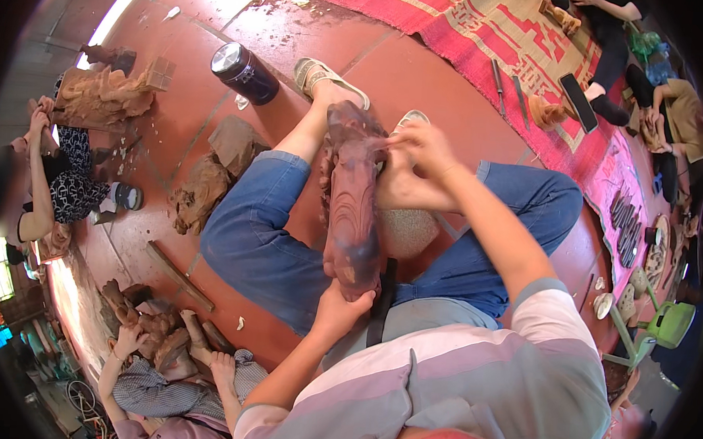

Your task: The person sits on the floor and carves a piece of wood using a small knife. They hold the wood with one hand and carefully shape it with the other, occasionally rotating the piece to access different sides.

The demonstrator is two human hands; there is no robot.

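The dark reddish-brown carved wood sculpture [354, 208] lies lengthwise between the person's jeans-clad legs [259, 230], probably so they help steady it. Fingers of the left hand [339, 313] wrap its near end, apparently bracing it. Beside its far right edge, the right hand [425, 153] has its fingers drawn together; blur means I cannot tell what they pinch. Beyond the sculpture, to its left, stands a dark lidded canister [251, 77]. No lettering is legible on either object.

Head-worn fisheye facing down, near left hand [340, 313] and right hand [425, 153]
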